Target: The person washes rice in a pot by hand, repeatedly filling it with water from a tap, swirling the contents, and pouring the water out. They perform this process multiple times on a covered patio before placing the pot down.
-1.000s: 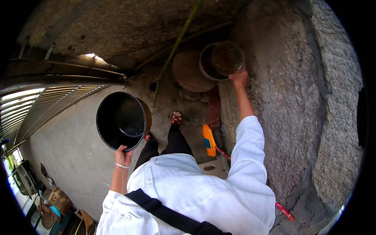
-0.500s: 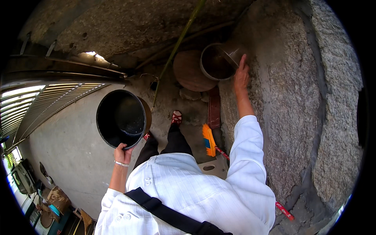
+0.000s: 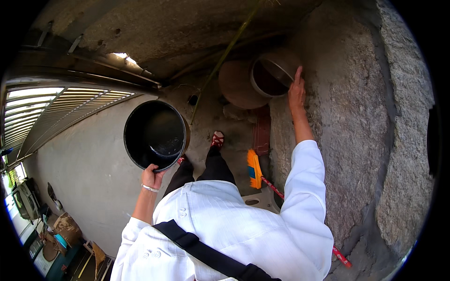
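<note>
Here, black pot (image 3: pixel 155 133) held mouth-up in left grip (image 3: pixel 151 178), lid (image 3: pixel 285 68) tilted in right grip (image 3: pixel 296 93)

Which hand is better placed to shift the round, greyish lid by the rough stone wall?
The right hand, I'd judge: it is at the edge of the round, greyish lid. The left hand is farther away and occupied, holding the deep, round, black-lined pot by its near rim.

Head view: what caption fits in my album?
Left hand holding a black pot, right hand beside a round container.
</note>
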Available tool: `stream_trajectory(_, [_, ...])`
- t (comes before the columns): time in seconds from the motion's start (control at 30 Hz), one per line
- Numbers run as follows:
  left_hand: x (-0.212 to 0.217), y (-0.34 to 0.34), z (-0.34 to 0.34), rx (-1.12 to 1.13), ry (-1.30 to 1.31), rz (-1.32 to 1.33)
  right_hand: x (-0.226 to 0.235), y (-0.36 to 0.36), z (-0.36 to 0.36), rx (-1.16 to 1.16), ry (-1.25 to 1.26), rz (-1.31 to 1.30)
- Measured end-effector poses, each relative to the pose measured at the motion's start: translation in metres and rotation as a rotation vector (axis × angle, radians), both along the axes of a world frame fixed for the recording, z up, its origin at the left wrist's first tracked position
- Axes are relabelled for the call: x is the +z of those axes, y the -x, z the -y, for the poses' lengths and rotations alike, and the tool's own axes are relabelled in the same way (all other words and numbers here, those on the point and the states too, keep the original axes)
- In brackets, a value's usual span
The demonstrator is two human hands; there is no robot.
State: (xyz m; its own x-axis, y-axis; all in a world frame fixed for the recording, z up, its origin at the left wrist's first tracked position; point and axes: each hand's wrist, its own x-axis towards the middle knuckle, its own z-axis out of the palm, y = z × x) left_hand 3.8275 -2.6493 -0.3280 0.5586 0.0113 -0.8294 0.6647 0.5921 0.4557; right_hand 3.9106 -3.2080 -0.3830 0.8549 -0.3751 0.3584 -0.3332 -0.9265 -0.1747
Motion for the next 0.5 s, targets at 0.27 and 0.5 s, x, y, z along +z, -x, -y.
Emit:
stream_trajectory(0.27, [0.02, -0.027, 0.011, -0.131, -0.386, 0.181, 0.041, 0.021, -0.074, -0.185, -0.857, 0.076])
stream_trajectory(0.5, [0.021, -0.022, 0.004, -0.13, -0.48, 0.265, 0.012, 0.042, -0.111, -0.238, -1.412, 0.048])
